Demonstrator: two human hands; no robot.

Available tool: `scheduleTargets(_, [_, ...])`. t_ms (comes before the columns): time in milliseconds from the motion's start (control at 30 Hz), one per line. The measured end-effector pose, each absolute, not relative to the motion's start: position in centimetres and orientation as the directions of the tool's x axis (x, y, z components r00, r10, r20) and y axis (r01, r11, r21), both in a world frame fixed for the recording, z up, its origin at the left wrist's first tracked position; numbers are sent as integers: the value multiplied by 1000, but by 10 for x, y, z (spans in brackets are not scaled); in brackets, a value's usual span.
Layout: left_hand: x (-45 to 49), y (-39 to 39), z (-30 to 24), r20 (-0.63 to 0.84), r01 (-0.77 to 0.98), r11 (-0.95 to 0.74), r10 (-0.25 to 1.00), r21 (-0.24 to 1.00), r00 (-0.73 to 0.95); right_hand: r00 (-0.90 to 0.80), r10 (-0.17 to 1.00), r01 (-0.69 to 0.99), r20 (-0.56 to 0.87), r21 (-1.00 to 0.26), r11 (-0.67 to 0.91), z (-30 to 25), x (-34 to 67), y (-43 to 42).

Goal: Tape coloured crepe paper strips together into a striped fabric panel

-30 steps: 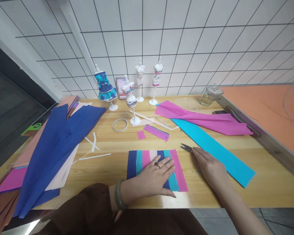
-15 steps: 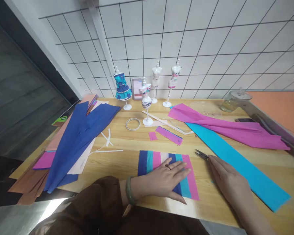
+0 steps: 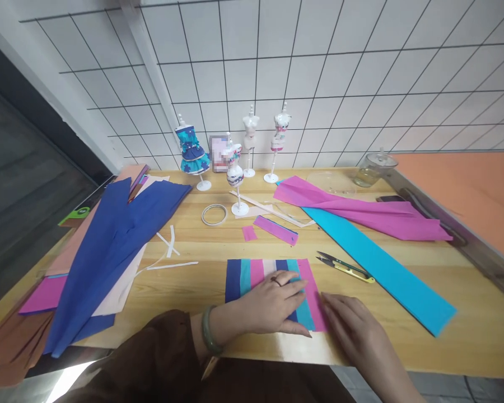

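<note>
My left hand [image 3: 273, 299] lies flat, fingers spread, on a sheet of striped crepe paper [image 3: 246, 274] in navy, turquoise, pink and pale strips. A ring is on one finger and a green bangle round the wrist. At the sheet's right edge, the fingertips of my right hand [image 3: 357, 327] touch the outer pink strip. Its fingers are stretched out close to one another, and I see nothing held in them. Thread snips [image 3: 346, 267] with dark blades and yellowish handles lie on the wood beyond that hand.
Small dress-form mannequins stand at the back, one wearing a blue dress [image 3: 193, 151]. A tape roll [image 3: 214, 214], pink scraps [image 3: 276, 229] and white strips lie mid-table. Navy paper [image 3: 121, 240] is at left; magenta [image 3: 361, 210] and blue paper [image 3: 386, 268] at right, near a glass jar [image 3: 373, 168].
My right hand has let go of the thread snips, which now lie on the table, and has moved left to the striped sheet. The left hand stays on the sheet. The view has shifted.
</note>
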State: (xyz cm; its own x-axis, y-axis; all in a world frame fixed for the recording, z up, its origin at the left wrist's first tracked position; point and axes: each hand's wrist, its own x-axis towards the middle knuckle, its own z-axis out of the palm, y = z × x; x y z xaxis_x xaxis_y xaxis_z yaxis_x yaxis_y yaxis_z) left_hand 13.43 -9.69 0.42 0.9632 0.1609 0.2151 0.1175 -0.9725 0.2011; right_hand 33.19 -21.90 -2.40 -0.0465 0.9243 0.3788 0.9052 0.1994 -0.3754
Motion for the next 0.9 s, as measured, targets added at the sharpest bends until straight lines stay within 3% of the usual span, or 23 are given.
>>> scheduleTargets(467, [135, -96, 0, 212, 117, -979, 152, 168, 965, 1, 918, 895, 397, -411, 177, -23, 322, -225])
scheduleTargets(900, [135, -95, 2, 213, 126, -972, 169, 198, 962, -158, 893, 886, 422, -338, 316, -21, 313, -231])
